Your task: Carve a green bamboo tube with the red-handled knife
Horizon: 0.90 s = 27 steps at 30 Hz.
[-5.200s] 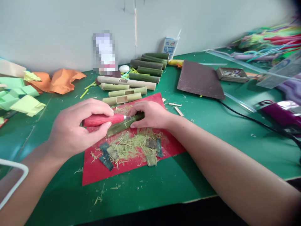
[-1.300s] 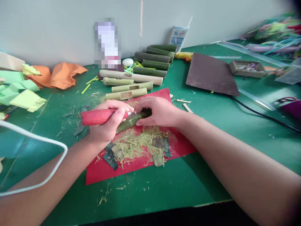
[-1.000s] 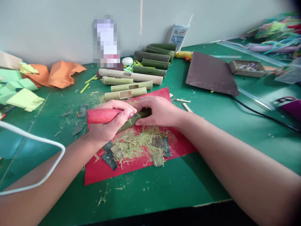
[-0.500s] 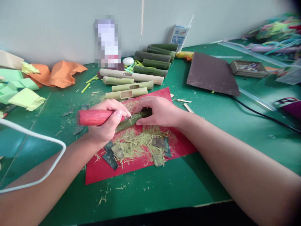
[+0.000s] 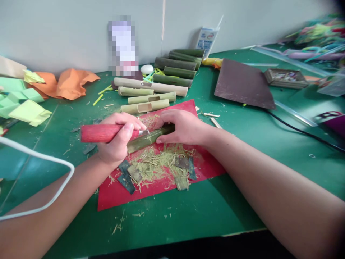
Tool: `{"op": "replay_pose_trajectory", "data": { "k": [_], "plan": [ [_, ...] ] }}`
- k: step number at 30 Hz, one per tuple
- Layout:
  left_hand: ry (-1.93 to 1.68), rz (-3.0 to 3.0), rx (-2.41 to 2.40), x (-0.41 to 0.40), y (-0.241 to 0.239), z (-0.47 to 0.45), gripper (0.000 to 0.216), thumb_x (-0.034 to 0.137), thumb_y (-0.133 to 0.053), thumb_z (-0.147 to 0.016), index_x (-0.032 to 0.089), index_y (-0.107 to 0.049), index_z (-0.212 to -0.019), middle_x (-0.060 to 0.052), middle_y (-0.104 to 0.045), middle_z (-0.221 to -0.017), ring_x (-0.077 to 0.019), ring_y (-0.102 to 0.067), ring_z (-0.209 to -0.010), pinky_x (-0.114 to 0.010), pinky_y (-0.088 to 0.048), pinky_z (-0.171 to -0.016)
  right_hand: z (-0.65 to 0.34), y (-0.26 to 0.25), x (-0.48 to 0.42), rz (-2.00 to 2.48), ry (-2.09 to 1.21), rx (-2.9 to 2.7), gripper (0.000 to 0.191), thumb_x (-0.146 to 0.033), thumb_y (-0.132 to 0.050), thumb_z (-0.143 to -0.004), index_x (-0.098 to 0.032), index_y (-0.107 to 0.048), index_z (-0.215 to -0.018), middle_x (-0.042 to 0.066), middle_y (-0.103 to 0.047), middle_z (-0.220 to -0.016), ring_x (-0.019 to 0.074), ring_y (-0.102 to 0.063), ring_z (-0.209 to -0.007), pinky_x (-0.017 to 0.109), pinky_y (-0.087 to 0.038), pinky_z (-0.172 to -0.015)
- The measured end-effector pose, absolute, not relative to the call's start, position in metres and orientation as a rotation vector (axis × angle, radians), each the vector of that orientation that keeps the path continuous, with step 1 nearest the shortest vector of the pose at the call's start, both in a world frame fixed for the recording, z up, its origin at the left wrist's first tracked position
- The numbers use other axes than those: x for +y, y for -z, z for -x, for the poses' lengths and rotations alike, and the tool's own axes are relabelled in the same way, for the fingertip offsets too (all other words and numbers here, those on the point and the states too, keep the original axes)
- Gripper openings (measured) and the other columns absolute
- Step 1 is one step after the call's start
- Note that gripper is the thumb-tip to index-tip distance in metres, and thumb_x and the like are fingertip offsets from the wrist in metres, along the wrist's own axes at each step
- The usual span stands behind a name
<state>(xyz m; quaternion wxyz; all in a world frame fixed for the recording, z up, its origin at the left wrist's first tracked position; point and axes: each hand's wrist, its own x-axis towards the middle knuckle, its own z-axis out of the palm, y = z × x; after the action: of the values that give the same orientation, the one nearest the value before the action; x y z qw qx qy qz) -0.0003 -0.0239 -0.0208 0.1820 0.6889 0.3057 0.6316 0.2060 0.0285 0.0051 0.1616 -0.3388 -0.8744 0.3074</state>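
My left hand [image 5: 117, 135] is closed around the thick red wooden handle of a chisel [image 5: 104, 133], whose short metal blade points right, at the upper side of a green bamboo tube [image 5: 141, 144]. My right hand [image 5: 182, 126] grips the tube's far right end, thumb in front and fingers behind. Lying at a slant, the tube is over a red sheet [image 5: 113, 199]. Pale shavings [image 5: 155, 165] and several dark bamboo chips [image 5: 182, 163] are spread on the sheet just in front of the tube. Part of the tube is hidden by both hands.
Behind the hands lie several bamboo tubes [image 5: 151, 86], some with cut openings. A brown board [image 5: 242, 84] and a small tray [image 5: 285, 78] are at the right. Orange paper [image 5: 74, 83] and green folded paper [image 5: 28, 112] sit left. A white cable [image 5: 60, 162] loops over the left forearm.
My left hand has drawn the chisel back a little to the left, so more of its blade and of the tube shows. My right hand stays on the tube.
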Motion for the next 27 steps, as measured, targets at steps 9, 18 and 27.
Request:
{"op": "replay_pose_trajectory", "data": {
  "k": [9,18,27],
  "plan": [
    [-1.715,-1.931,0.893,-0.028,0.020,-0.003,0.026,0.040,-0.058,-0.095,0.024,-0.063,-0.075,0.000,-0.068,-0.072,-0.0163,-0.067,-0.067,-0.035,-0.055,-0.064,-0.206,-0.005,0.028,0.970,-0.869,-2.488,0.022,-0.034,-0.079,-0.072,-0.017,-0.068,-0.081,0.002,-0.068,-0.088,0.0147,-0.056,-0.078,0.027,-0.035,-0.067],
    [-1.661,-1.876,1.046,-0.034,0.018,-0.002,0.038,0.055,-0.055,-0.093,0.025,-0.058,-0.069,0.001,-0.066,-0.068,-0.0167,-0.066,-0.064,-0.036,-0.056,-0.063,-0.207,-0.005,0.029,0.950,-0.847,-2.516,0.022,-0.035,-0.077,-0.073,-0.018,-0.069,-0.084,0.003,-0.068,-0.092,0.0154,-0.055,-0.081,0.027,-0.034,-0.068],
    [-1.615,-2.216,1.093,-0.035,0.009,0.004,0.019,0.033,-0.059,-0.089,0.024,-0.064,-0.073,0.000,-0.068,-0.076,-0.0164,-0.065,-0.072,-0.034,-0.055,-0.070,-0.204,-0.012,0.018,0.866,-0.582,-2.645,0.019,-0.029,-0.066,-0.078,-0.018,-0.071,-0.093,0.007,-0.067,-0.094,0.0196,-0.057,-0.086,0.031,-0.037,-0.071]
  ]
}}
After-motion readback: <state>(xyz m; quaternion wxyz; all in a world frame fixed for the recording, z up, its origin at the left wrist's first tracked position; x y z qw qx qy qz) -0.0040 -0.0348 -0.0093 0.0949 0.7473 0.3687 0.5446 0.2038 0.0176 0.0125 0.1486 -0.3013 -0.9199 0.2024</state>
